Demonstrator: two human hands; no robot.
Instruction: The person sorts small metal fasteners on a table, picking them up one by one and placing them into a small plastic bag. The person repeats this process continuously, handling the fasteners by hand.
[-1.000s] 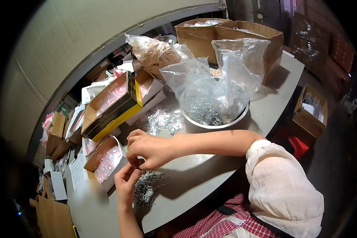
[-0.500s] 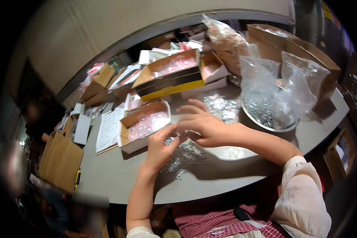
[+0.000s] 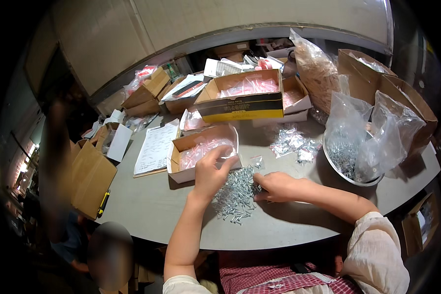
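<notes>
A loose pile of small silver screws [image 3: 235, 193] lies on the grey table. My right hand [image 3: 280, 187] is at the pile's right edge, fingers closed on some screws. My left hand [image 3: 211, 172] is over the near right corner of an open cardboard box [image 3: 180, 176]. Its thumb and fingers pinch what looks like a small clear plastic bag [image 3: 229, 153], partly hidden. Inside the box are many pink-and-clear plastic bags [image 3: 196, 156]. One small bag [image 3: 257, 161] lies on the table just beyond the screws.
Filled small bags [image 3: 294, 142] lie in a heap behind my right hand. A white bowl [image 3: 328, 164], lined with plastic and holding screws, stands at right. A black-and-yellow box [image 3: 242, 110] of bags stands farther back. A written sheet on a clipboard [image 3: 154, 147] lies at left.
My hands were together above the pile and have separated. The left is now at the box's corner, the right down at the screws. A small bag now shows beyond the pile. The view has shifted.
</notes>
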